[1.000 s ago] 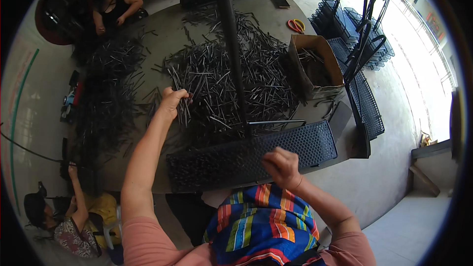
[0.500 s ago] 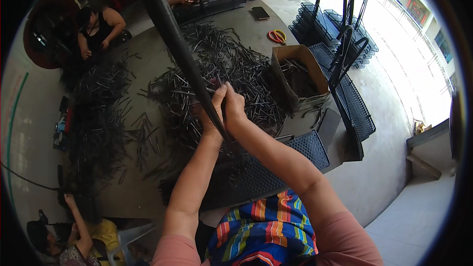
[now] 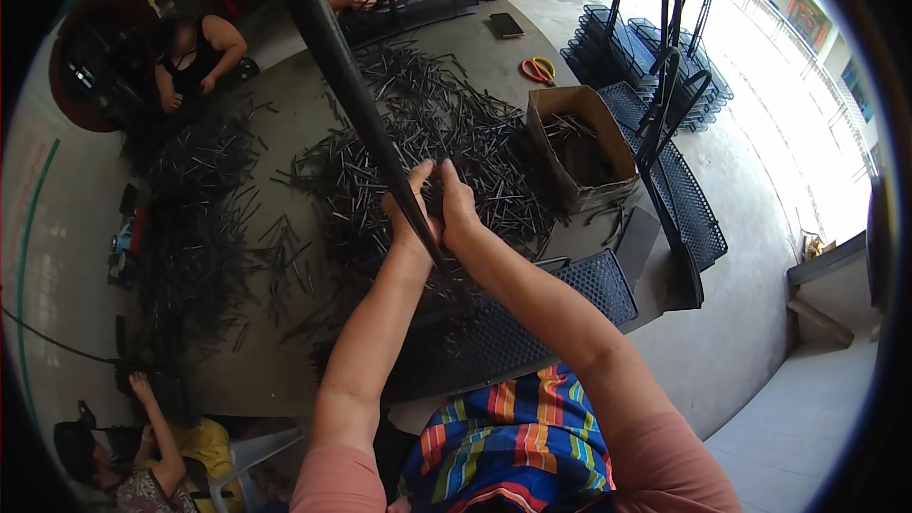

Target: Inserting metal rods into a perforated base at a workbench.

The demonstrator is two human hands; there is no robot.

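My left hand (image 3: 397, 220) and my right hand (image 3: 460, 209) are side by side over a large heap of thin black rods (image 3: 380, 176). Both thumbs point away from me, a small gap between their tips. The other fingers curl down out of sight, and whatever they close on is hidden. A long dark pole (image 3: 356, 100) slants down from the top edge and passes in front of my left hand. Below my hands, partly under my right forearm, lies a black mesh tray (image 3: 598, 285).
A cardboard box (image 3: 598, 192) with some rods stands right of the heap. Red-and-yellow-handled pliers (image 3: 538, 69) and a dark phone (image 3: 506, 26) lie beyond it. Mesh racks with hooked poles (image 3: 655, 76) stand at right. Another rod heap (image 3: 195, 228) lies left; several people sit around the table.
My thumbs have parted slightly, and my right hand has shifted a little to the right. The whole view has moved slightly; the rod heap looks much the same.
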